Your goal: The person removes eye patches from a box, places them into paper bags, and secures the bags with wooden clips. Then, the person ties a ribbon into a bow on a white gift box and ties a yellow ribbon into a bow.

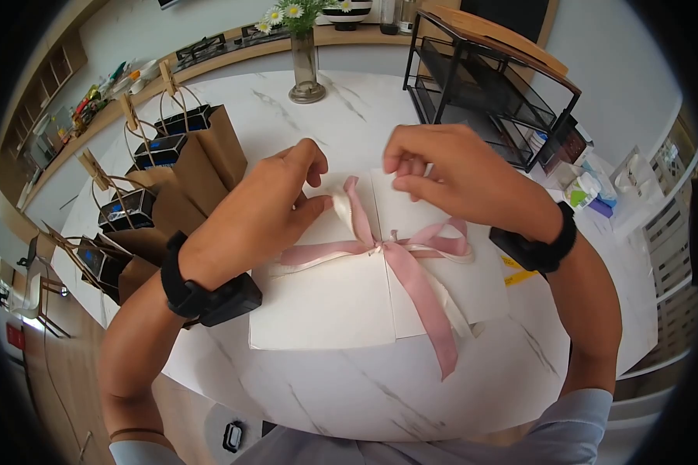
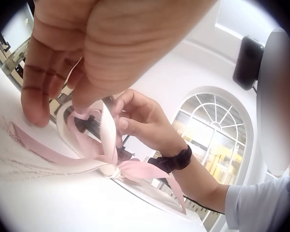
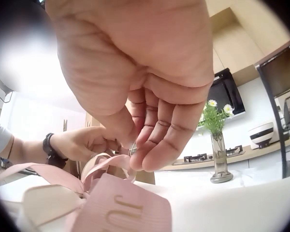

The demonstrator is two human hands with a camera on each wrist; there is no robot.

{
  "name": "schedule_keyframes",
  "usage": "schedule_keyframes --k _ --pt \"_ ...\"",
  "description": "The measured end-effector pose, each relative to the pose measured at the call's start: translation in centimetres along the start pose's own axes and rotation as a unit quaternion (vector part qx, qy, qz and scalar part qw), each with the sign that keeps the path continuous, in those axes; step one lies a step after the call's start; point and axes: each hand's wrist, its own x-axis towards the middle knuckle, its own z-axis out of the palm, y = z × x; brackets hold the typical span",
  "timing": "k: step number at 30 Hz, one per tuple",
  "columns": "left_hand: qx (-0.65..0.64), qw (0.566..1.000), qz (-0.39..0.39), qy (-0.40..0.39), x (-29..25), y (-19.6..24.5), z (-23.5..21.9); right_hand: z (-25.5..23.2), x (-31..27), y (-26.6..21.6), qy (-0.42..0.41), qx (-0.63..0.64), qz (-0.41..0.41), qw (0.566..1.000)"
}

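Note:
A flat white box (image 1: pixel 318 310) lies on the table, tied with a pink and cream ribbon (image 1: pixel 423 291) knotted near its middle. One ribbon loop (image 1: pixel 354 209) stands up from the knot. The left hand (image 1: pixel 248 213) is at the loop's left, its thumb tip against the cream edge and a gap between thumb and fingers. Above the box's upper right, the right hand (image 1: pixel 469 174) has bent fingers and its thumb apart, gripping nothing visible. Gold letters show on a pink ribbon tail (image 3: pixel 125 208) in the right wrist view. The left wrist view shows the knot (image 2: pixel 113 171) below both hands.
Several brown paper bags (image 1: pixel 213 147) with clothespins on their handles line the table's left side. A glass vase (image 1: pixel 305 74) of daisies stands at the back. A black metal rack (image 1: pixel 481 77) is back right, with small packets (image 1: pixel 585 190) beside it.

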Motion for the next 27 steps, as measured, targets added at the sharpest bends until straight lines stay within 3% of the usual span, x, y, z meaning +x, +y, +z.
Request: schedule_keyframes --k 2,3,4,5,6,7,9,10,12,14,16,20,22,27 --pt "0.047 0.997 0.020 0.060 -0.7 0.0 -0.1 -0.9 -1.7 -1.1 0.072 0.003 0.091 0.993" --pt "0.046 0.997 0.020 0.061 -1.4 0.2 -0.5 -1.3 -2.6 -1.6 0.084 -0.026 0.107 0.990" --pt "0.146 0.989 0.021 0.015 -2.3 0.9 -1.3 -1.8 -3.5 -2.4 0.083 -0.026 0.108 0.990" --pt "0.244 0.969 0.022 -0.034 -3.1 1.3 -1.6 -2.3 -4.5 -3.3 0.014 -0.045 0.127 0.991" --pt "0.243 0.969 0.025 -0.040 -3.5 1.3 -1.5 -2.2 -5.6 -4.1 -0.051 -0.062 0.148 0.986" --pt "0.238 0.969 0.060 -0.041 -4.0 1.4 -1.2 -1.4 -6.7 -4.3 -0.049 -0.061 0.154 0.985" --pt "0.267 0.954 0.130 -0.025 -4.7 1.5 -0.5 0.2 -8.4 -4.6 -0.064 -0.123 0.067 0.988" --pt "0.266 0.955 0.129 -0.022 -4.6 2.1 -0.2 0.6 -8.7 -5.0 -0.067 -0.124 0.066 0.988" --pt "0.295 0.934 0.200 0.011 -4.5 3.5 0.2 1.5 -8.8 -6.0 -0.052 -0.082 0.178 0.979" --pt "0.270 0.942 0.197 -0.016 -3.5 4.5 0.8 1.9 -8.9 -6.8 -0.054 -0.086 0.193 0.976" --pt "0.270 0.898 0.346 0.028 -1.7 4.7 1.8 2.1 -8.9 -7.4 -0.056 -0.122 0.192 0.972" --pt "0.298 0.896 0.323 -0.063 0.6 3.9 3.5 2.6 -9.6 -7.1 -0.037 -0.184 0.160 0.969" --pt "0.289 0.900 0.315 -0.082 1.2 3.4 3.7 2.4 -9.8 -6.9 -0.006 -0.131 0.171 0.976" --pt "0.319 0.895 0.280 -0.133 1.4 3.4 3.7 1.6 -10.6 -6.5 -0.033 -0.096 0.186 0.977"
